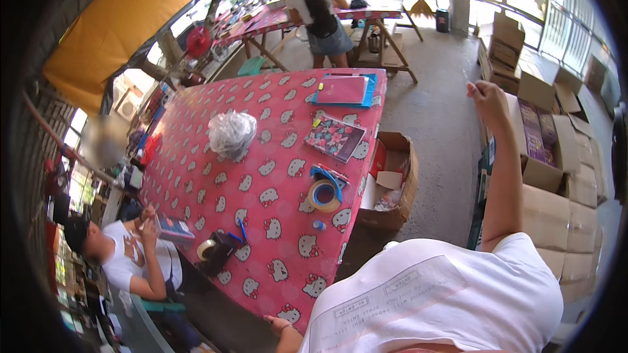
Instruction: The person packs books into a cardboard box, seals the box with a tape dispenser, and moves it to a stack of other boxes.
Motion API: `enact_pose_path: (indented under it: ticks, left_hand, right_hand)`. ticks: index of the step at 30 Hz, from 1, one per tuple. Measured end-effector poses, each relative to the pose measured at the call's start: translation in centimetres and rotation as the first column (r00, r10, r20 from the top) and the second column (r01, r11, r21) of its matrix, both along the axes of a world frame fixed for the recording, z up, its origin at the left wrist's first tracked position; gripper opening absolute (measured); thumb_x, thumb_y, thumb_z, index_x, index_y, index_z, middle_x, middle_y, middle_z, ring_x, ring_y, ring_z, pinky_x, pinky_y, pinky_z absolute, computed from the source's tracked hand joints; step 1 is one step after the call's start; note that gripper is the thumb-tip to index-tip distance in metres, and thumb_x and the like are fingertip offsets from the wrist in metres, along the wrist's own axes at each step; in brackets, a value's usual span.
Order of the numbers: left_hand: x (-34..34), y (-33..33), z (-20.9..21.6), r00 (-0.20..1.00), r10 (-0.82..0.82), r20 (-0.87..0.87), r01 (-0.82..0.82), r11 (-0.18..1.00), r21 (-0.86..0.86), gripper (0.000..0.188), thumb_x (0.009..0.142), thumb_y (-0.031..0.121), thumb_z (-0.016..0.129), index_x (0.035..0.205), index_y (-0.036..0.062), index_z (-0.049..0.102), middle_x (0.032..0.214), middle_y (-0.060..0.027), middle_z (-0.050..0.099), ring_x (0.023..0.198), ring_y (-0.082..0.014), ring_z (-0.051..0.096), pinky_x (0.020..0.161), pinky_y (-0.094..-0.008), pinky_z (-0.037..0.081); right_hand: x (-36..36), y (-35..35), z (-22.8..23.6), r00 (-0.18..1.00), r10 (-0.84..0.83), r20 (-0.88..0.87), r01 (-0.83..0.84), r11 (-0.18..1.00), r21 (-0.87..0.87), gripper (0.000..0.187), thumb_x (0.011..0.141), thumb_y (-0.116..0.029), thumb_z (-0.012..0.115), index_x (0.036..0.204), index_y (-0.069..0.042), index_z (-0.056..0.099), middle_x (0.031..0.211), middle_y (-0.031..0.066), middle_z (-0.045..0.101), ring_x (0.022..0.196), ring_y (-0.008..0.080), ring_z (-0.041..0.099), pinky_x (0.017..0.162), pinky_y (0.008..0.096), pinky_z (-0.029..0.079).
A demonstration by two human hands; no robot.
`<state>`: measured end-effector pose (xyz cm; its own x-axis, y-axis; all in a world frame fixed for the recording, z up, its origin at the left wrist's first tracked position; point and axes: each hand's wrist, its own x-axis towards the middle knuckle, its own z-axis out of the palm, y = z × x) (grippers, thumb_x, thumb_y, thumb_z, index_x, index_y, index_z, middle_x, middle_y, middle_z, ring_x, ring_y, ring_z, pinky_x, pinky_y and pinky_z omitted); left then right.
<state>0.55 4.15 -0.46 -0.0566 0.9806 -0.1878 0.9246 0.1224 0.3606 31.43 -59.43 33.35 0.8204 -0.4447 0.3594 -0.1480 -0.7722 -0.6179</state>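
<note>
My right hand (487, 99) is raised at the right, over the floor beside the boxes. Its fingers are curled in, and nothing shows in them. My left hand (284, 328) is low at the near edge of the pink table (216, 222), fingers stretched out and holding nothing visible. Closest to it on the tabletop are a black tape dispenser (217, 253) and a blue pen (243, 230). Farther right lie rolls of tape (324, 196), a small blue-capped item (319, 225), a floral notebook (335, 137) and a pink pad on a blue folder (341, 89).
A crumpled clear plastic bundle (231, 134) sits mid-table. An open carton (407, 186) stands beside the table; many cardboard boxes (556, 222) fill the right. A seated co-worker (145, 258) at the left holds a clear-wrapped package (174, 227). Another person (317, 10) stands at a far table.
</note>
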Motion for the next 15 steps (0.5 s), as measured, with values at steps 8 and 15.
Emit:
enact_pose_path:
  ticks: [8,15]
  left_hand:
    - [-0.4,1.0,-1.1,0.996,0.084,0.006,-0.082,0.984,-0.159,0.087,0.088,0.069,0.026,0.094,-0.0081,0.067,0.098,-0.0277,0.065,0.095,-0.041,0.063,0.081,-0.0478,0.049]
    - [-2.5,0.7,1.5,0.995,0.104,-0.001,-0.103,0.985,-0.14,0.085,0.088,0.068,0.024,0.099,-0.0044,0.067,0.101,-0.0262,0.065,0.095,-0.0395,0.063,0.081,-0.0472,0.049]
  right_hand:
    - [4.4,8.3,-10.9,0.98,0.113,-0.163,-0.109,0.993,0.032,0.035,0.084,-0.04,0.062,0.081,-0.005,0.066,0.073,0.014,0.063,0.072,0.029,0.062,0.067,0.0401,0.046]
    - [9.7,21.0,-24.0,0.746,0.536,-0.395,-0.461,0.844,0.275,0.061,0.083,-0.032,0.064,0.135,-0.009,0.042,0.133,0.0242,0.042,0.121,0.0379,0.045,0.101,0.0415,0.039]
